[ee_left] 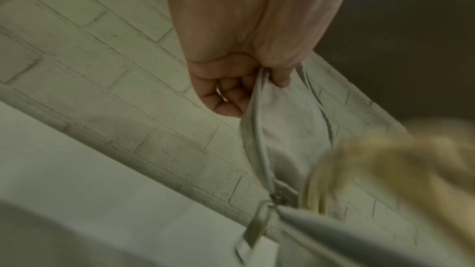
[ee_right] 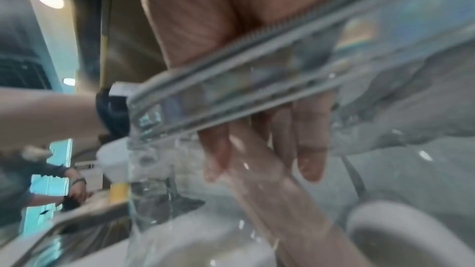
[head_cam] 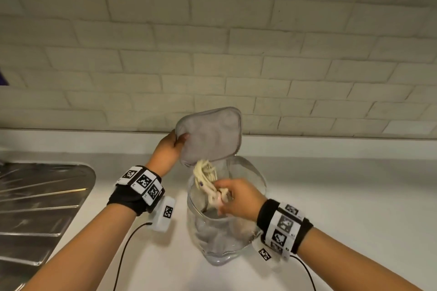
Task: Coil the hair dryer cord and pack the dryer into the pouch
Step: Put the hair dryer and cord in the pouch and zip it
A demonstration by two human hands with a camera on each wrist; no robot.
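Left hand (head_cam: 169,146) raised above the counter (head_cam: 343,196), pinching the grey flap of the pouch (head_cam: 209,134) between thumb and curled fingers and holding it up and open against the pale brick wall (head_cam: 212,42). From the left wrist, thumb tip on the flap's inner face, piped edge running down to a metal zip pull (ee_left: 254,228) hanging at the hinge.

Right hand (head_cam: 236,196) at the mouth of the pouch, fingers closed round the coiled cord (head_cam: 205,172), a cream bundle standing up out of the opening just below the lifted flap. Pale pink dryer (ee_right: 257,180) seen from the right wrist through the pouch's clear plastic wall, slanting down from the fingers (ee_right: 311,149) into the pouch; how much of it sits inside, hard to tell through the blur. Open zip teeth (ee_right: 257,33) crossing the same view over the wrist.

Pouch body clear-sided with grey lining at the bottom, standing upright on the white counter between the two forearms. Black bands with black-and-white marker squares on both wrists, thin black cables trailing back from each. Ridged steel draining board (head_cam: 35,208) at the counter's left edge, well apart from the pouch.
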